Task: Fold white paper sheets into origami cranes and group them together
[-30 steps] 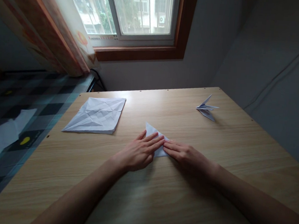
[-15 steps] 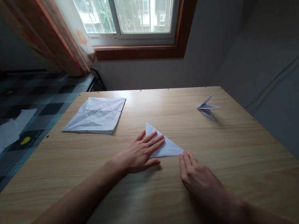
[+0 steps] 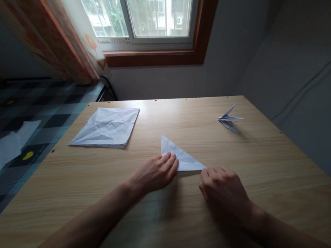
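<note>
A sheet of white paper folded into a triangle is between my hands over the wooden table. My left hand is closed on its near left corner, fingers on top and thumb hidden beneath. At the sharp right corner, my right hand pinches the tip with curled fingers. The near edge appears slightly raised, with a shadow below it. One point of the triangle faces the window side, uncovered by either hand.
Creased square sheets of white paper lie at the table's far left. A folded paper figure with pointed flaps stands at the far right. Left of the wooden table, torn white paper rests on a checked cloth.
My left hand has gone from lying flat with spread fingers to gripping the paper's near edge. My right fingers have curled from pressing flat into a pinch at the right corner.
</note>
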Available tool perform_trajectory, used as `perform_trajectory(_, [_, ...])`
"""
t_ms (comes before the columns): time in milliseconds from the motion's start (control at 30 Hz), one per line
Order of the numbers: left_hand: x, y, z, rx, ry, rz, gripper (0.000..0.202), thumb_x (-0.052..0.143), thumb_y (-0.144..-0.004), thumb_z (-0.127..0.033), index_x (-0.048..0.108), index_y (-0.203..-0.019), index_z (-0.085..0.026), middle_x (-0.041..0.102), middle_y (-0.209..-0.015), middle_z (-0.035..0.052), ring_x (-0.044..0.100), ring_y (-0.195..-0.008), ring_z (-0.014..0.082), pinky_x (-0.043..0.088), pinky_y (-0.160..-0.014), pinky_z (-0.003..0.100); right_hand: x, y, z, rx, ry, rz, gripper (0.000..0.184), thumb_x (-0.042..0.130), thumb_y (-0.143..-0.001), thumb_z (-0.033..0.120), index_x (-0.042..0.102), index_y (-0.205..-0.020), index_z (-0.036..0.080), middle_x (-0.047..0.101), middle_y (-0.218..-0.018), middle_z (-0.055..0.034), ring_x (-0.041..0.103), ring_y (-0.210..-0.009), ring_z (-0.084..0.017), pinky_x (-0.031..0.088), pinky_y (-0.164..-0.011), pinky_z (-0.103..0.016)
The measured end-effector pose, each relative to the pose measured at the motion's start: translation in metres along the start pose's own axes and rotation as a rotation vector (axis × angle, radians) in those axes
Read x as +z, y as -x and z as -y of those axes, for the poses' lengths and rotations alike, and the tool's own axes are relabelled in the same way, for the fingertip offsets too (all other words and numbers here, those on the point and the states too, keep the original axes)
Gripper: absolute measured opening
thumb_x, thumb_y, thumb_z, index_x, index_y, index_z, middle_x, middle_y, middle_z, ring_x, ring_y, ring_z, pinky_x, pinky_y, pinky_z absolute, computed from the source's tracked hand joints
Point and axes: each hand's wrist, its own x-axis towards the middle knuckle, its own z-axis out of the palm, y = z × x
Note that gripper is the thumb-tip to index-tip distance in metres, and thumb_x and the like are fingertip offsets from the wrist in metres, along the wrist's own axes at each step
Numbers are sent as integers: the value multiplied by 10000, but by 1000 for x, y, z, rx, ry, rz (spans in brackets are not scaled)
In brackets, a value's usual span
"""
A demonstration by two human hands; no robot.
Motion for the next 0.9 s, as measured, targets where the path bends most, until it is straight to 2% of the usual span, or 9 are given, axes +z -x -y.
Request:
perform_trajectory(100, [-1,2,4,-16,8,-43,283,351,-978,-154,578,-1143,-119,683,-1018,158,666,-966,261,558,-763,362,2,-7,-10,46,-124,-257,112,545,-785,108,624,-726,160,663,-666,-85,620,-617,-232,462,-578,-353])
perform_trajectory(200, [1,5,11,-122,95,-118,245,410,-966,-190,601,-1113,-146,704,-1010,132,683,-920,236,553,-751,333,5,-11,-17,75,-392,-515,203,521,-867,153,615,-1046,158,703,-1004,-122,660,-896,-263,521,-779,-384])
perform_trajectory(333, [3,4,17,-522,424,-412,162,515,-919,-249,652,-982,-189,721,-820,46,672,-700,164,527,-678,278,12,-14,-16,188,-742,-642,363,573,-876,251,515,-1231,204,599,-1212,-142,574,-1141,-296,498,-953,-463])
perform_trajectory(433, [0,-2,20,-720,932,-633,151,651,-817,-315,621,-881,-181,699,-733,9,659,-669,156,535,-640,270,27,-20,-14,292,-942,-597,525,647,-845,370,458,-1307,208,515,-1303,-159,516,-1209,-308,490,-974,-482])
perform_trajectory(500, [-2,-5,23,-751,1291,-693,270,739,-726,-344,577,-865,-179,697,-716,-3,657,-648,153,551,-606,271,39,-28,-15,367,-1098,-543,615,647,-840,465,413,-1348,210,483,-1346,-166,510,-1226,-304,479,-992,-484])
perform_trajectory(567, [-2,-7,26,-771,1514,-703,371,801,-649,-350,546,-858,-179,696,-693,-11,649,-611,145,553,-559,262,47,-40,-19,417,-1239,-506,656,581,-851,587,399,-1356,210,465,-1381,-179,515,-1232,-307,485,-980,-484])
perform_trajectory(667, [0,-7,29,-791,1605,-668,436,846,-589,-342,531,-840,-172,698,-669,-9,641,-579,140,537,-497,234,46,-60,-21,419,-1540,-329,701,562,-804,696,483,-1297,204,542,-1313,-179,599,-1119,-309,530,-879,-460])
perform_trajectory(767, [2,-6,31,-791,1596,-594,429,851,-587,-338,536,-819,-162,705,-661,4,643,-560,143,534,-483,229,35,-76,-15,442,-1793,-107,593,715,-729,608,626,-1137,187,694,-1050,-119,679,-878,-262,551,-743,-391])
perform_trajectory(900, [4,-5,34,-819,1547,-572,403,853,-582,-329,545,-777,-157,699,-635,0,629,-508,129,526,-473,222,28,-86,-5,551,-1847,-86,358,820,-650,456,729,-826,157,736,-799,-55,658,-686,-197,518,-638,-314])
